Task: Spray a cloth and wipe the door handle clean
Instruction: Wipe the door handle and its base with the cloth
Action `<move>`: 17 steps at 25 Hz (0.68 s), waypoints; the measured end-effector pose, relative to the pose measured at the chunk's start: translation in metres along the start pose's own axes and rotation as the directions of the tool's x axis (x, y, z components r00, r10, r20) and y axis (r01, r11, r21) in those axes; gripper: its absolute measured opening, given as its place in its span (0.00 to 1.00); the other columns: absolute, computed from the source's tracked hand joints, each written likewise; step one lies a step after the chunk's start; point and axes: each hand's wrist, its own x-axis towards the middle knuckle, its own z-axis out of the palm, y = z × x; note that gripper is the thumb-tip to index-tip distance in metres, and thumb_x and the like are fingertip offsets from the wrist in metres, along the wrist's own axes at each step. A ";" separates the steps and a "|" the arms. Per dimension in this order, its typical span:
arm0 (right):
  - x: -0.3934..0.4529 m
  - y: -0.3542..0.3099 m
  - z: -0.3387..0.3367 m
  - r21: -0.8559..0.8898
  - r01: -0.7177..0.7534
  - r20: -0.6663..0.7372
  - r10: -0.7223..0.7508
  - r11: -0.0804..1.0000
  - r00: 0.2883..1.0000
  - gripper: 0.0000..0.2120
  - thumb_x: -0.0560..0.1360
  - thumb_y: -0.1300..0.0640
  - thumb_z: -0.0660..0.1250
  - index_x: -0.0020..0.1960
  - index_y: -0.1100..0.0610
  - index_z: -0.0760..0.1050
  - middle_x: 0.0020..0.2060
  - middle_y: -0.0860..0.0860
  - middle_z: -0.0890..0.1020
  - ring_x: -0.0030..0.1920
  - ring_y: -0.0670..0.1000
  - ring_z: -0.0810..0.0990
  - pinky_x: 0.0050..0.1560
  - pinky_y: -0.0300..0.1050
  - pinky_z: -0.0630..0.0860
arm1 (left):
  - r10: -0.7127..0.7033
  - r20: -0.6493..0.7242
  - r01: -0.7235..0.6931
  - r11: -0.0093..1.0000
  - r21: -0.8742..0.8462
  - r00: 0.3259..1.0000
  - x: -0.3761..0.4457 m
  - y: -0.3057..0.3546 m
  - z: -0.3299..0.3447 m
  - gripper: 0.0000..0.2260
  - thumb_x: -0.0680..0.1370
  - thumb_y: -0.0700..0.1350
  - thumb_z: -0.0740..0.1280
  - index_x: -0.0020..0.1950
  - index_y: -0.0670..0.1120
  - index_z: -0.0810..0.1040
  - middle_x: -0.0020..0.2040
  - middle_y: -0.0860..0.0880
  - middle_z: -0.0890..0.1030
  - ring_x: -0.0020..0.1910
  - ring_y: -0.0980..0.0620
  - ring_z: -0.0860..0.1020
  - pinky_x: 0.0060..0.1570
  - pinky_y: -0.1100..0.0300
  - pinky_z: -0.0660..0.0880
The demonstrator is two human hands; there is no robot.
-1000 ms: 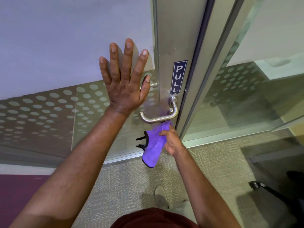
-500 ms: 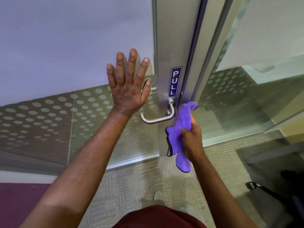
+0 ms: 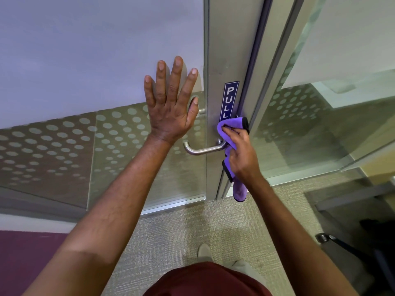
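Purple cloth (image 3: 232, 127), one piece with a dark edge, is bunched in the right hand (image 3: 240, 154) and pressed against the door's metal frame (image 3: 226, 50) at the pivot end of the handle (image 3: 203, 148). The right fingers are curled round the cloth, pinching it against the frame; a loose tail hangs below the hand, down past the wrist. One lever handle shows on this side, brushed metal, horizontal, its free end curving back toward the glass (image 3: 96, 50). Its base is hidden under the cloth, so the exact contact there cannot be made out. A second lever seems to sit on the far side of the glass, seen faintly beside the left thumb, but it is mostly covered.

One left hand (image 3: 171, 110) lies flat on the frosted glass, all five fingers straight and spread, holding nothing. It sits just left of the frame and above the handle, apart from it.

One blue sign (image 3: 229, 99) reading PULL runs down the frame; its lowest letter is partly covered by the top of the cloth. Rows of pale dots (image 3: 64, 142) band the lower glass, too many to count.

Below, carpet (image 3: 192, 231) meets a dark red strip at the left edge. One shoe tip (image 3: 204, 249) shows, the other foot being hidden behind a red garment (image 3: 209, 280) that is cut off by the bottom edge. A dark object at lower right is cut off and unclear.
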 end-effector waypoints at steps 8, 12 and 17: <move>-0.011 0.004 -0.011 -0.130 0.162 0.141 -0.143 0.978 0.980 0.35 0.66 0.68 0.56 0.69 0.51 0.79 0.67 0.46 0.80 0.66 0.50 0.75 0.74 0.47 0.67 | -0.005 0.027 0.006 1.000 -0.021 1.000 0.001 0.000 -0.007 0.25 0.82 0.53 0.64 0.79 0.48 0.67 0.77 0.38 0.69 0.76 0.34 0.60 0.78 0.41 0.46; -0.028 -0.015 -0.026 0.395 -0.012 0.141 -0.048 0.919 0.989 0.36 0.68 0.77 0.54 0.73 0.59 0.74 0.70 0.51 0.79 0.72 0.48 0.74 0.75 0.44 0.68 | -0.039 0.100 0.047 0.996 -0.074 0.994 0.003 0.004 -0.019 0.26 0.83 0.52 0.64 0.80 0.49 0.67 0.79 0.39 0.67 0.78 0.35 0.57 0.79 0.39 0.47; -0.051 -0.026 -0.039 0.885 -0.361 0.243 0.370 0.294 0.897 0.31 0.66 0.75 0.55 0.67 0.62 0.74 0.56 0.57 0.84 0.55 0.56 0.82 0.52 0.46 0.80 | -0.090 0.206 0.124 0.980 -0.157 0.974 0.007 0.022 -0.053 0.24 0.82 0.50 0.65 0.78 0.50 0.70 0.81 0.39 0.62 0.80 0.34 0.57 0.78 0.32 0.52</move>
